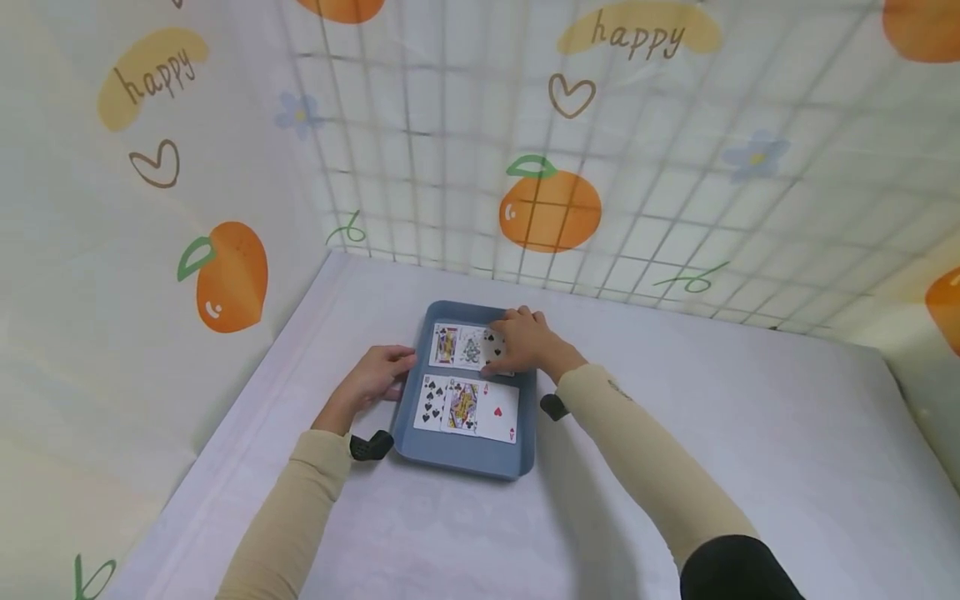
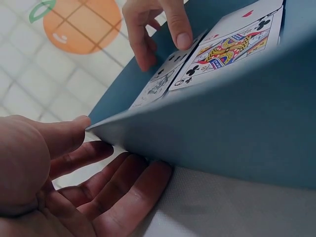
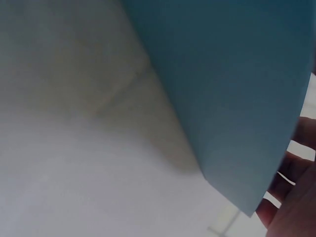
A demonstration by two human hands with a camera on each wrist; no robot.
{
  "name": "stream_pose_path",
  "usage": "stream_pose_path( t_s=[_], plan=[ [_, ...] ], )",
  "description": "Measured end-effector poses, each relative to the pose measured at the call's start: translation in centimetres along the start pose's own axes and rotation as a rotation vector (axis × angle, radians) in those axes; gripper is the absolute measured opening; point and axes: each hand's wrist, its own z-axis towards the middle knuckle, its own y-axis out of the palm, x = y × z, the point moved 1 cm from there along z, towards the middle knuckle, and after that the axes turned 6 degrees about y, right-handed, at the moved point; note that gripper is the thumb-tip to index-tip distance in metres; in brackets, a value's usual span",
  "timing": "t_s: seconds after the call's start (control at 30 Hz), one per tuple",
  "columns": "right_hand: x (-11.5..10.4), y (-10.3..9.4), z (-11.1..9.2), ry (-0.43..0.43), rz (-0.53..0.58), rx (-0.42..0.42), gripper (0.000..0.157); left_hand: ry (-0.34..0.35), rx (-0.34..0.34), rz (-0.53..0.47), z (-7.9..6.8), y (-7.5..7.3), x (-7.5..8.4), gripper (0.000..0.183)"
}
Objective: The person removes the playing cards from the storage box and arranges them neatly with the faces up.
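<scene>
Two rows of playing cards lie in a blue-grey tray (image 1: 465,460). In the far row are a face card (image 1: 446,343), a joker (image 1: 470,346) and a black-suited playing card (image 1: 491,340). The near row shows a spades card (image 1: 432,402), a queen of clubs (image 1: 462,405) and an ace of hearts (image 1: 498,411). My right hand (image 1: 528,340) spans the black-suited card, thumb at its near edge, fingers at its far edge, hiding part of it. At the tray's left side, my left hand (image 1: 377,372) touches the rim with its thumb; its loosely extended fingers lie against the outer wall.
The tray stands on a white-covered table (image 1: 675,433). Behind it rises a printed cloth (image 1: 465,150) over a wire grid, and another printed cloth (image 1: 150,250) hangs at the left. Black straps with small devices (image 1: 371,446) sit at both wrists.
</scene>
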Motion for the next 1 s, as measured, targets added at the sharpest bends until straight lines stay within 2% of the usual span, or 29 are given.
stream_pose_path(
  t_s=[0.63,1.0],
  plan=[
    [-0.10,0.10,0.70,-0.003,-0.047,-0.041,0.086,0.021,-0.010,0.009,-0.23,-0.10,-0.27,0.044],
    [0.02,0.11,0.74,-0.008,-0.002,-0.024,0.088,0.015,-0.002,0.005,-0.13,-0.02,-0.37,0.043]
  ],
)
